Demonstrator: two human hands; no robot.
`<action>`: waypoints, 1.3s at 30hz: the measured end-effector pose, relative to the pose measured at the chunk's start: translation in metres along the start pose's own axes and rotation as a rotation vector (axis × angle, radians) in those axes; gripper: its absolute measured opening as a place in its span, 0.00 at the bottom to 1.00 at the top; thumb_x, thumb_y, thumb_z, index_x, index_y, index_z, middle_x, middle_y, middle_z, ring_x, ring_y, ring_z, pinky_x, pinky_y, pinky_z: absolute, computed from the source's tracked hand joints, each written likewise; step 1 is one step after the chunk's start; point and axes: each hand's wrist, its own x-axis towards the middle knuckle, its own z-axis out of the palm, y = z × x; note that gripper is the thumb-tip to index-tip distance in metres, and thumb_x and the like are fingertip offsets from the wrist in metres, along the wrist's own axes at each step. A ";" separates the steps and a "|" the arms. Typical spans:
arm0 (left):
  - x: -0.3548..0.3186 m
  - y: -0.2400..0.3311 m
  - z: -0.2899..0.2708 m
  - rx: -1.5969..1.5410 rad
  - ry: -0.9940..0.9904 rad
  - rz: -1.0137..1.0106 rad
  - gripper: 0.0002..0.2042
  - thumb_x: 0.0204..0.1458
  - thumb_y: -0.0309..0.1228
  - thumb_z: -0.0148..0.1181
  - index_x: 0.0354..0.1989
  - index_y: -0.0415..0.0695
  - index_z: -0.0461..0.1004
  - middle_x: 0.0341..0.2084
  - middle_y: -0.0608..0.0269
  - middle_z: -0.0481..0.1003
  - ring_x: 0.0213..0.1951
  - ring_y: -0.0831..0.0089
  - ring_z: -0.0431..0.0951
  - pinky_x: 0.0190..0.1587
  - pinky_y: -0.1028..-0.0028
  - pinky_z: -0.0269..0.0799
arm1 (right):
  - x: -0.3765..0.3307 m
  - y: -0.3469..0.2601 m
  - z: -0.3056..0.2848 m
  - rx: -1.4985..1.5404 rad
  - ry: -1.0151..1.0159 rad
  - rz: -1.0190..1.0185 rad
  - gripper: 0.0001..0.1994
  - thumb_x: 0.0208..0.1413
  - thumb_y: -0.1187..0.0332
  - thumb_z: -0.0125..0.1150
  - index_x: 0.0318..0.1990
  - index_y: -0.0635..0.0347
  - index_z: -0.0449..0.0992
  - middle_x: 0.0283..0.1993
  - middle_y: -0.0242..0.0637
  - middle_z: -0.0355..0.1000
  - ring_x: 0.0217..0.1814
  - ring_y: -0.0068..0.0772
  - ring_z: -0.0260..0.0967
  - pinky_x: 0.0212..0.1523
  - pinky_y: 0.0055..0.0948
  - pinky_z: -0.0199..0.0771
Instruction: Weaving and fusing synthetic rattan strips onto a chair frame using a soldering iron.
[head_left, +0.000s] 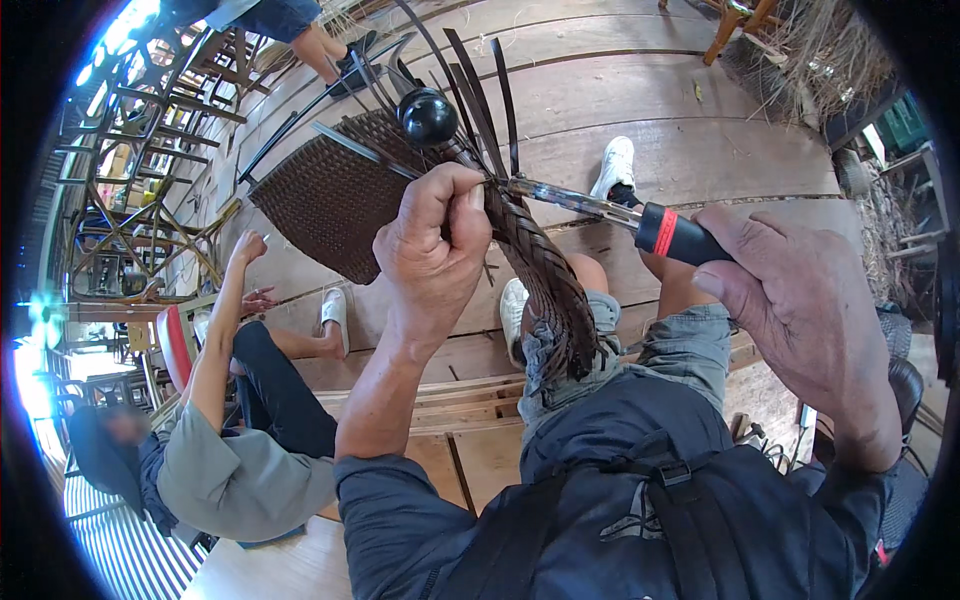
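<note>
My left hand (435,250) is closed, its thumb and finger pinching a dark brown woven band (545,275) near its upper end. From there the band runs down to a frayed end over my lap. My right hand (805,300) grips a tool (690,236) by its black handle with a red ring. The tool's metal shaft points left, and its tip meets the band beside my left thumb. Just beyond my left hand are a shiny black ball (428,117) and several loose dark strips (482,105). A wide woven brown panel (330,190) spreads out behind that hand.
At my left sits a co-worker (245,460) in a cap, with an arm raised. Another person's legs (318,55) show at the far left. Stacked furniture frames (150,190) line the left side. Dry fibre (800,65) is heaped at the far right on the plank floor (720,130).
</note>
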 end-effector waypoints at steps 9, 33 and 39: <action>0.000 0.009 0.002 -0.008 0.023 -0.063 0.08 0.52 0.19 0.58 0.39 0.43 0.74 0.27 0.67 0.76 0.26 0.87 0.73 0.31 0.83 0.70 | -0.002 -0.004 -0.005 0.000 -0.008 0.021 0.20 0.59 0.56 0.56 0.48 0.64 0.72 0.28 0.49 0.67 0.30 0.55 0.66 0.30 0.41 0.63; -0.009 0.019 -0.017 -0.231 0.481 -0.440 0.05 0.59 0.24 0.53 0.41 0.40 0.66 0.28 0.61 0.73 0.25 0.81 0.71 0.24 0.82 0.67 | -0.013 0.013 -0.001 0.181 0.098 0.027 0.17 0.58 0.60 0.56 0.49 0.65 0.71 0.35 0.50 0.69 0.35 0.58 0.67 0.35 0.42 0.65; -0.019 0.023 0.029 -0.298 0.362 -0.212 0.20 0.58 0.28 0.51 0.58 0.36 0.59 0.57 0.53 0.63 0.57 0.68 0.64 0.60 0.68 0.57 | 0.000 0.044 0.023 0.258 -0.035 -0.104 0.16 0.59 0.65 0.55 0.49 0.67 0.68 0.48 0.55 0.69 0.45 0.64 0.68 0.42 0.45 0.69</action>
